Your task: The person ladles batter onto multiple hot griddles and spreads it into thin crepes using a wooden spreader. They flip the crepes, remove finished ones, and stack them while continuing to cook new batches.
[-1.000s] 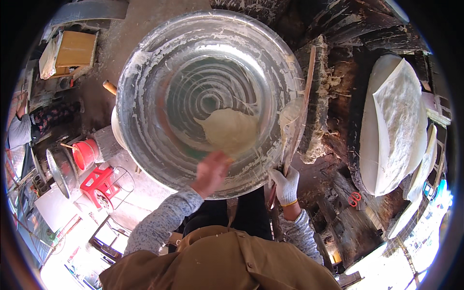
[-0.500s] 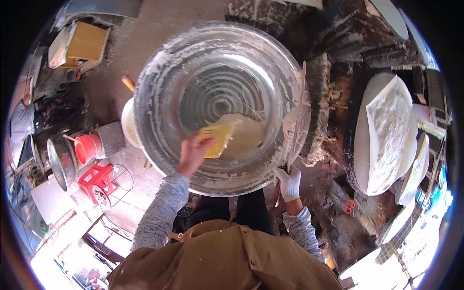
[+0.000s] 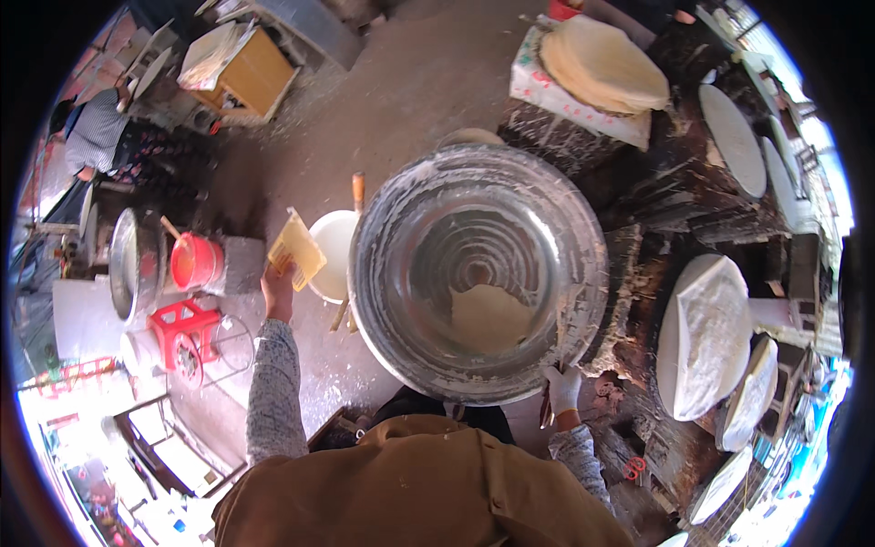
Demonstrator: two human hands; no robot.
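My left hand (image 3: pixel 279 292) is closed on a yellow scraper (image 3: pixel 297 250), held up to the left of the big metal basin, beside a white bucket (image 3: pixel 330 246). In front of me the wide basin (image 3: pixel 387 292) has pale smears round its ridged wall. Pale batter (image 3: pixel 490 317) pools at its bottom. At the basin's near right edge, my right hand (image 3: pixel 563 387), in a white glove, is closed around the lower end of a long thin stick (image 3: pixel 547 410). The rest of the stick lies along the basin's right side and is hard to make out.
Large round flat sheets (image 3: pixel 704 337) stand at the right by a dark, crusted ledge. A stack of pale round sheets (image 3: pixel 602 64) sits far right. At left are a red bucket (image 3: pixel 196 262), a red stool (image 3: pixel 184 330) and a metal basin (image 3: pixel 133 264). Another person (image 3: pixel 100 132) is far left.
My left hand has lifted the scraper out of the basin and carried it left, past the rim. My right hand keeps its hold on the stick. The view has shifted, showing more at the far side.
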